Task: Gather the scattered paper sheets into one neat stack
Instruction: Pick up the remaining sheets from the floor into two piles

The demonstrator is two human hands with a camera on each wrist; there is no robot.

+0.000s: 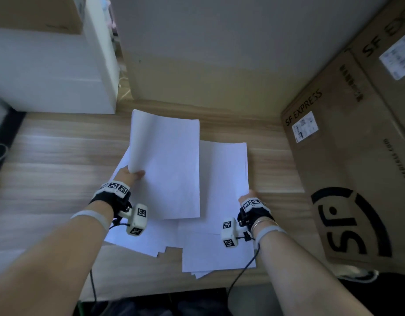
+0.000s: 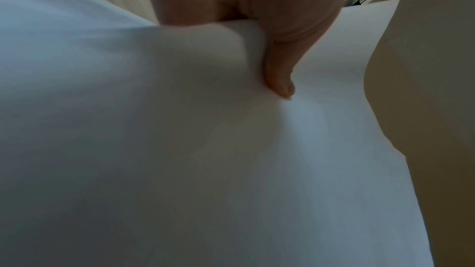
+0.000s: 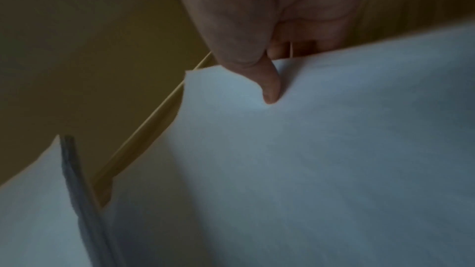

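While your left hand (image 1: 131,174) pinches the near left corner of a raised sheet (image 1: 167,165), thumb (image 2: 279,80) on top and fingers under it, that sheet lifts clear of the other paper sheets (image 1: 219,252) spread on the wooden surface (image 1: 48,156). Your right hand (image 1: 248,197) pinches the right edge of a second sheet (image 1: 224,169), thumb (image 3: 270,88) pressed on top. This second sheet lies just right of the raised sheet and partly under it. Well right of the raised sheet stands a cardboard box (image 1: 347,169) printed SF EXPRESS.
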